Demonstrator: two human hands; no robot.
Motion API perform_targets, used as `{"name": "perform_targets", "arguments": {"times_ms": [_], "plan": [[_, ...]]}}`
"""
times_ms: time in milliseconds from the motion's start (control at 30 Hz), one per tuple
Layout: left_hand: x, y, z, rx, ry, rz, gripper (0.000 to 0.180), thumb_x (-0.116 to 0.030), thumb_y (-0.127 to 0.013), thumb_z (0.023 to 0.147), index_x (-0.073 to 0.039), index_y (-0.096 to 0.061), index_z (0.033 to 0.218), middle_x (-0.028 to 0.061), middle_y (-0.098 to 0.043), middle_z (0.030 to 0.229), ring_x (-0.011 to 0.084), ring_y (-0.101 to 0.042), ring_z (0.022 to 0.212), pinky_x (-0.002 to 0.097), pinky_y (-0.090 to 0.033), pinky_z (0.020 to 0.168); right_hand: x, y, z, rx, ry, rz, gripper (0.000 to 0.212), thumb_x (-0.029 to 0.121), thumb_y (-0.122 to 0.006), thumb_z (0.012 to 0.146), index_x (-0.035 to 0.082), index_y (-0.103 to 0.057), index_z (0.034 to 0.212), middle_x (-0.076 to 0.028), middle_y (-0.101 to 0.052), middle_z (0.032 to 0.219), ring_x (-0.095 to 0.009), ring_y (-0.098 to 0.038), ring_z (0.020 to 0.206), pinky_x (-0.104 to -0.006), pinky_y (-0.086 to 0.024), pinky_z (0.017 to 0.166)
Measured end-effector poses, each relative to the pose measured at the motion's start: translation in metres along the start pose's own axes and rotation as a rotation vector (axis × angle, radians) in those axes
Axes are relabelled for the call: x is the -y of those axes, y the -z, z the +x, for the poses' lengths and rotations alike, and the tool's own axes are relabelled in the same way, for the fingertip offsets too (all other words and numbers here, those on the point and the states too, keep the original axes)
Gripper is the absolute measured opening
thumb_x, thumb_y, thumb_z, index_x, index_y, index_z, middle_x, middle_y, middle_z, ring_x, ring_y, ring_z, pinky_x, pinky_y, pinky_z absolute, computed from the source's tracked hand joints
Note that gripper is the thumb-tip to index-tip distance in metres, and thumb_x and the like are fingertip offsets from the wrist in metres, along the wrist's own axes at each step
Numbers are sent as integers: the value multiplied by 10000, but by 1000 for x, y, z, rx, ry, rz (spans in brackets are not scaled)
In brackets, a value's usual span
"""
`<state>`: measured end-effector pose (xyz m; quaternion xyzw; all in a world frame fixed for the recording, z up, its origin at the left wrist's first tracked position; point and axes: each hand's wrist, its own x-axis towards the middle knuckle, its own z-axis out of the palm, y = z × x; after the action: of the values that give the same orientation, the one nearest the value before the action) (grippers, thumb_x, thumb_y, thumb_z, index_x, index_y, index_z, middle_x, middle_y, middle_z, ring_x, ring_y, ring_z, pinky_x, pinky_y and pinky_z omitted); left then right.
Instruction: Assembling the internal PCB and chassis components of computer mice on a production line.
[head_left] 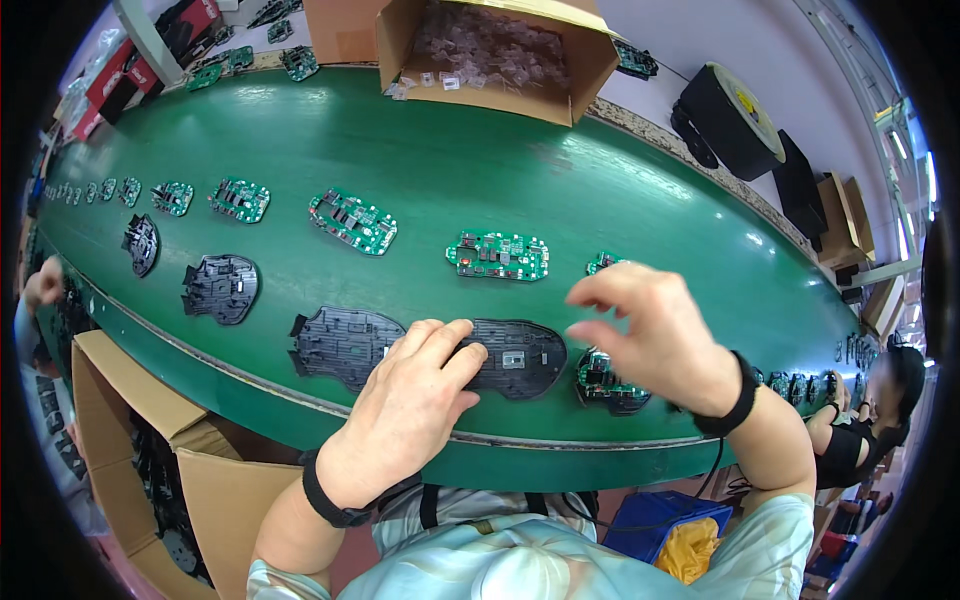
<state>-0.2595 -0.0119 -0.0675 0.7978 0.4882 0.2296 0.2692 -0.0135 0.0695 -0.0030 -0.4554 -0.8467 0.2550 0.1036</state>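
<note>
My left hand (415, 390) lies over the end of a black plastic bottom shell (515, 375), its fingers curled and pressed onto it. A small pale rectangular part shows inside this shell. Another black shell (345, 345) lies just left of that hand, partly covered by it. My right hand (660, 325) is raised over the belt, thumb and forefinger apart, with nothing visible between them. Below it sits a black shell with a green circuit board (600, 375) in it. One green circuit board (498, 256) lies beyond the shells; another board (604, 262) is partly hidden behind my right hand.
A green conveyor belt (430, 130) carries a row of circuit boards (353, 221) and black shells (220, 288) leftward. An open carton (590, 65) of clear plastic parts stands at the far edge. Another carton (230, 510) is at the near left. Co-workers sit on both sides.
</note>
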Motion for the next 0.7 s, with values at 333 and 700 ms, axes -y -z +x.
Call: {"name": "perform_targets", "arguments": {"times_ms": [333, 700], "plan": [[0, 1, 2, 6, -16, -14, 595, -45, -860, 713, -14, -644, 1267, 191, -593, 1378, 389, -580, 1201, 468, -517, 1014, -89, 7, -39, -27, -106, -300, 531, 90, -804, 816, -27, -644, 1309, -219, -661, 1330, -404, -584, 1286, -444, -492, 1084], [1, -5, -5, -38, -11, -5, 717, -63, -866, 718, -4, -584, 1375, 175, -595, 1385, 397, -551, 1262, 482, -470, 1070, -95, 0, -37, -96, -16, -159, 425, 34, -819, 774, -19, -713, 1183, -178, -711, 1233, -375, -636, 1165, -437, -535, 997]]}}
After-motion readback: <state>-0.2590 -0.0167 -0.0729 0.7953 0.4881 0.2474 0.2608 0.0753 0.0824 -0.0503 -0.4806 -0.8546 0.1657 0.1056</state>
